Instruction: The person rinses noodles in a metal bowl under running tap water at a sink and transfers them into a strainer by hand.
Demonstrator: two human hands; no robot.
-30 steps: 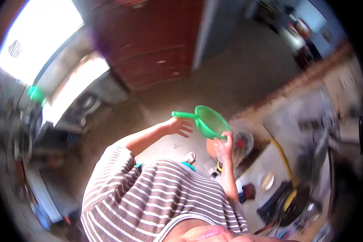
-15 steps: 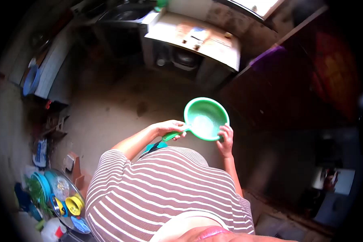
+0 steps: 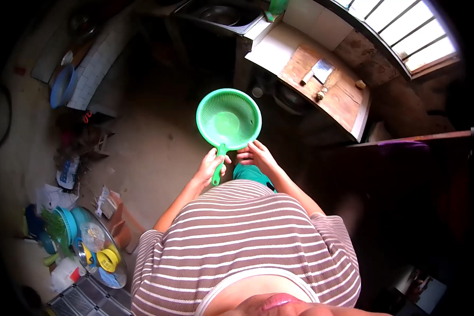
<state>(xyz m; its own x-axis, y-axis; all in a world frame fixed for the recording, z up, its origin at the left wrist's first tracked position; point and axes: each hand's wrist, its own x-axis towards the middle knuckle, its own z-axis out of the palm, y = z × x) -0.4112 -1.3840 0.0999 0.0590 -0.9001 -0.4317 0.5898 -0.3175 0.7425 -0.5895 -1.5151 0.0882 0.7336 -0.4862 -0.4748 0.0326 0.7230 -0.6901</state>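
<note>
A round green plastic colander point(image 3: 228, 122) with a short handle is in front of my body, its slotted bowl open toward me and nothing in it. My left hand point(image 3: 211, 166) is closed around the handle, which sticks out below the fingers. At the lower right rim, my right hand point(image 3: 257, 157) touches the colander with bent fingers; the bowl's edge partly hides the fingertips.
On the counter at upper right, a cleaver point(image 3: 319, 71) lies on a wooden cutting board point(image 3: 297, 60). A blue basin point(image 3: 63, 86) stands at left. Lower left, a metal tray point(image 3: 120, 275) carries yellow bowls point(image 3: 108, 259) beside a turquoise basket point(image 3: 68, 224) with greens.
The colander has moved left and up in view, its handle now pointing down toward me. My right hand has slid from its right side to the lower rim near the handle. The view has turned.
</note>
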